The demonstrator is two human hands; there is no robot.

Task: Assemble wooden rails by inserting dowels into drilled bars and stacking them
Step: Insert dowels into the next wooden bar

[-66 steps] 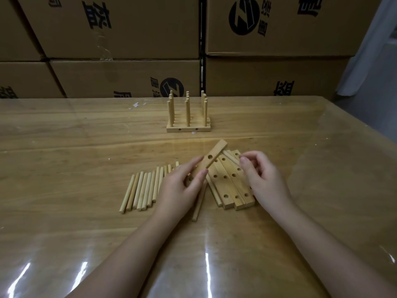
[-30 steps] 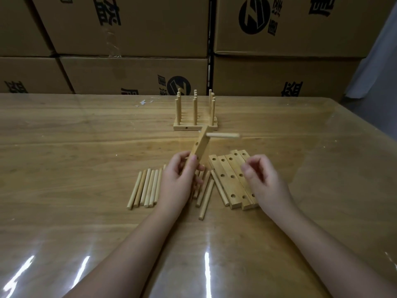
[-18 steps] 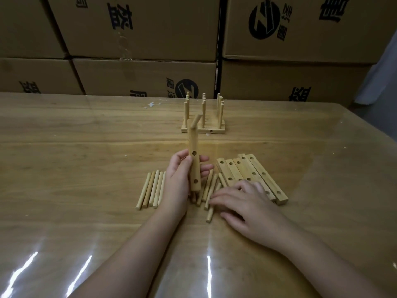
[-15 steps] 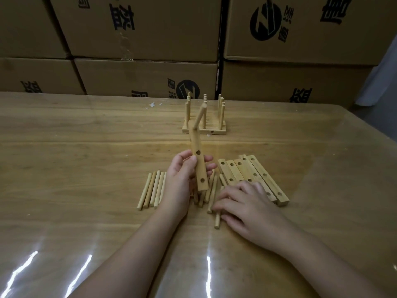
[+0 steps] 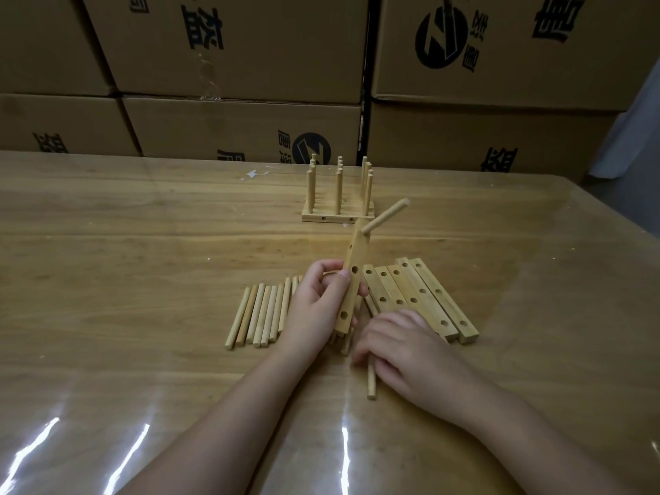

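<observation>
one round wooden dowel [image 5: 385,216] juts from the far hole of the pale drilled wooden bar [image 5: 357,259] clamped in the left grip [image 5: 316,309] above the worktop [image 5: 143,280]; the right grip [image 5: 403,355], curled round a loose wooden dowel [image 5: 371,382], should enter the next hole squarely.

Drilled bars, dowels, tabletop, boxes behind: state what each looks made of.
Drilled bars: pale unpainted wood, matte, grain lines and clean round holes show. Dowels: same light wood, bare, smooth round sticks. Tabletop: wood-grain boards, apparently under a clear glossy sheet, given the bright glare streaks; real wood or veneer is unclear. Boxes: brown cardboard, matte, black print, a taped seam.
</observation>
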